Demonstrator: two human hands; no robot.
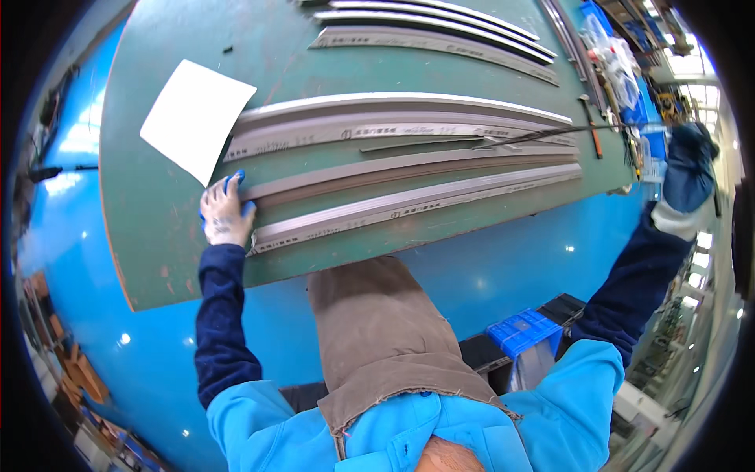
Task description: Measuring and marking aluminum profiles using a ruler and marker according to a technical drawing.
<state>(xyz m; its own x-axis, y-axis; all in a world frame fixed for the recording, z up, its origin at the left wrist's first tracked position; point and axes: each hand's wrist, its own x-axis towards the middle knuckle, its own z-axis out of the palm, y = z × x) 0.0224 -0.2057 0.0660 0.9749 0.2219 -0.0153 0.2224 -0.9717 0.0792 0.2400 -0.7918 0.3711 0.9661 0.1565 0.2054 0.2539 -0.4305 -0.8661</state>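
My left hand (225, 214), in a white glove with blue fingertips, grips the left end of a grey-brown metal profile (393, 172) lying on the green table (173, 271). Its thumb and forefinger lie on either side of that end. Far out to the right, my right hand (689, 169) in a dark blue glove is closed on a long thin dark strip (582, 128). The strip reaches left over the profiles; its contact point in the fingers is blurred. Another thin strip (421, 145) lies between the profiles. A white sheet (197, 118) lies beyond my left hand.
More labelled profiles lie nearer (417, 209) and farther back (440, 43) on the table. An orange-handled tool (595, 141) rests near the right edge, by plastic bags (621, 75). A blue crate (523, 332) stands below, beside my right arm.
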